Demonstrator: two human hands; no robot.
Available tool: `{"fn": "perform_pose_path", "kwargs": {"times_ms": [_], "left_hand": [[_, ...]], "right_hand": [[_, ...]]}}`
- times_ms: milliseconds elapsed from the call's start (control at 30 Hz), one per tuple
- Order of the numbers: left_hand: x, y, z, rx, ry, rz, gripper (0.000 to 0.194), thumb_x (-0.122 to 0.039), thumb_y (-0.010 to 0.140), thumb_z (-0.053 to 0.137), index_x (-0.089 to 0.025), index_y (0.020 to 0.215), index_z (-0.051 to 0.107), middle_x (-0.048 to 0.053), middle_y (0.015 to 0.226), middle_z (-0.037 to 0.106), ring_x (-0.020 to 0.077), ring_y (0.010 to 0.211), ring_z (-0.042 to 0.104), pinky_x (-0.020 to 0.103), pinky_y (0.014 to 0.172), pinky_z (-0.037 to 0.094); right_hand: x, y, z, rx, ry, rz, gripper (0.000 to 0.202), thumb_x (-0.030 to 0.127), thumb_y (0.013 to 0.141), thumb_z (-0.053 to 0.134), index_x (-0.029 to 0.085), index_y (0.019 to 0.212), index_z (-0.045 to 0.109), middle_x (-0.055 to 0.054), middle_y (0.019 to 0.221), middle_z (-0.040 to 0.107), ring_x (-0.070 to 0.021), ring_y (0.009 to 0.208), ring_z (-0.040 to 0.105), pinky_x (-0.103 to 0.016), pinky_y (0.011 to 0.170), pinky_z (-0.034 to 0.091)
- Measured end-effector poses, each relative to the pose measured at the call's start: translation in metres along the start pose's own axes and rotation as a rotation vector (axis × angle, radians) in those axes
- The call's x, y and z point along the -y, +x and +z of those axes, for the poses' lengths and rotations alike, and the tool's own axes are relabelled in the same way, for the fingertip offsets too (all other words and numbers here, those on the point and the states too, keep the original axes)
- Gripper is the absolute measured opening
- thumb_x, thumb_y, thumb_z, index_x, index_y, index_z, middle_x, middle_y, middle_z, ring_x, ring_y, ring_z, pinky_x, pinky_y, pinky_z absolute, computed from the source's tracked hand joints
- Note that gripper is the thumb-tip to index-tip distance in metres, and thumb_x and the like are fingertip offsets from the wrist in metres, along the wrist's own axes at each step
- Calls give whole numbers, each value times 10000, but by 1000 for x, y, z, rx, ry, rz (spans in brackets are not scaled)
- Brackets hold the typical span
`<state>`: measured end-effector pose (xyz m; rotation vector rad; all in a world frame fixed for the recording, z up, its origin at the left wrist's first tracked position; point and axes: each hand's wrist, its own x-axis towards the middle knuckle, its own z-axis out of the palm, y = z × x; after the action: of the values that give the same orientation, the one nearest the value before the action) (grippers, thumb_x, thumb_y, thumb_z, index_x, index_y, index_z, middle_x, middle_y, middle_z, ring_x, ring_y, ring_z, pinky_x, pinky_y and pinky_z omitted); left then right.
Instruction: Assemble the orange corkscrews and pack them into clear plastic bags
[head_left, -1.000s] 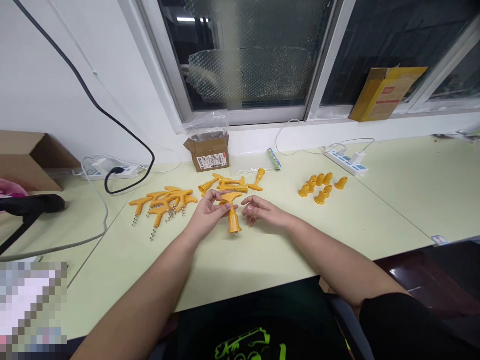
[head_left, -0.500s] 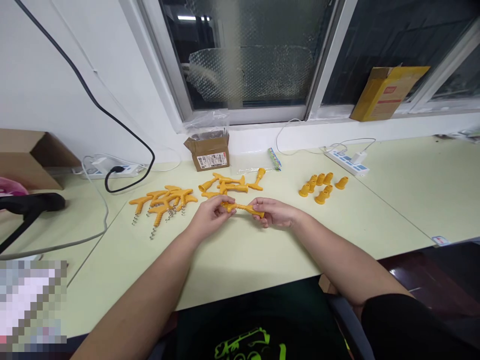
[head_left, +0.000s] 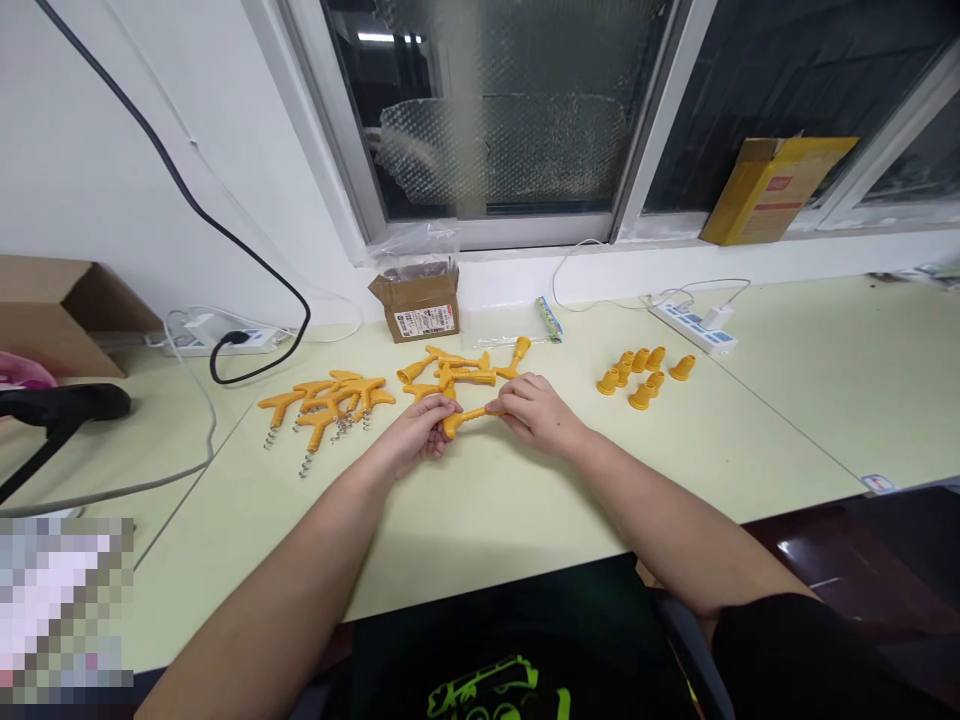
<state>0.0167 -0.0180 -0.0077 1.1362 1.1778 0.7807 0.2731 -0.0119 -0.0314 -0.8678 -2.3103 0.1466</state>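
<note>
My left hand (head_left: 422, 436) grips the T-shaped handle end of a yellow corkscrew (head_left: 471, 415) above the table. Over the corkscrew's other end, the fingers of my right hand (head_left: 536, 412) are closed and hide most of that end. Just behind my hands lies a loose group of yellow corkscrews with sleeves on them (head_left: 459, 361). To the left is a pile of yellow T-handles (head_left: 322, 400) with bare metal spirals. Several yellow sleeves (head_left: 640, 395) stand at the right.
A small brown carton (head_left: 421, 305) and a clear plastic bag (head_left: 502, 326) lie near the wall. Power strips (head_left: 694, 325) sit at the back right and back left. A black cable (head_left: 225, 235) hangs at the left, near a larger cardboard box (head_left: 52, 310).
My right hand has turned from palm-up to back-up and now covers the corkscrew's far end. My left hand has shifted slightly lower, and the handle has turned in its grasp.
</note>
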Motion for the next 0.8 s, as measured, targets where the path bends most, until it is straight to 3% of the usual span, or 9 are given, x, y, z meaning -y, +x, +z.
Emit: {"fn": "perform_pose_path", "kwargs": {"times_ms": [100, 233, 300, 433, 567, 700, 800], "left_hand": [[1, -1, -6, 110, -50, -17, 444, -488, 821, 744, -182, 1128, 648, 18, 699, 656, 123, 529, 601, 222, 485, 450], [3, -2, -15, 169, 60, 90, 521, -568, 774, 798, -179, 1089, 653, -55, 609, 500, 67, 436, 428, 190, 406, 278], [5, -2, -16, 168, 124, 180, 527, -562, 728, 836, -189, 1042, 637, -78, 601, 438, 64, 452, 393, 200, 428, 285], [6, 1, -11, 0, 309, 333, 410, -532, 740, 825, -198, 796, 594, -69, 568, 405, 85, 506, 402, 224, 488, 322], [7, 6, -6, -110, 251, 307, 465, -552, 848, 694, -194, 617, 508, -39, 545, 435, 94, 492, 401, 250, 497, 341], [9, 6, -8, 1, 119, 317, 320, -455, 803, 756, -184, 799, 586, 23, 805, 641, 157, 742, 631, 316, 721, 549], [10, 1, -10, 45, 252, 485, 376, -383, 774, 803, -209, 1050, 616, 73, 1136, 638, 217, 1057, 647, 368, 878, 586]], "right_hand": [[-5, -2, -3, -34, 34, 8, 184, 237, 985, 600, 226, 1147, 685, -102, 1063, 704, -270, 1025, 593, -423, 912, 437], [-9, -6, -2, -40, 151, 35, 198, 289, 974, 623, 219, 1157, 650, -106, 1068, 711, -265, 979, 612, -431, 910, 477], [-9, -6, 0, -52, 202, 52, 211, 323, 980, 620, 221, 1164, 642, -106, 1079, 709, -264, 983, 626, -433, 911, 490], [-10, -3, 4, -85, 235, 38, 197, 330, 986, 613, 222, 1148, 644, -103, 1040, 695, -266, 981, 624, -445, 914, 493], [-12, -1, 5, -137, 143, -1, 154, 240, 973, 585, 220, 1099, 672, -113, 1038, 657, -275, 1016, 587, -460, 933, 477], [-15, -2, 6, -157, 178, 1, 160, 204, 967, 555, 219, 1081, 667, -118, 1067, 637, -268, 1040, 593, -450, 934, 496], [-14, -3, 7, -159, 239, 29, 141, 265, 968, 591, 220, 1089, 647, -108, 1044, 665, -262, 1022, 626, -440, 929, 510]]}}
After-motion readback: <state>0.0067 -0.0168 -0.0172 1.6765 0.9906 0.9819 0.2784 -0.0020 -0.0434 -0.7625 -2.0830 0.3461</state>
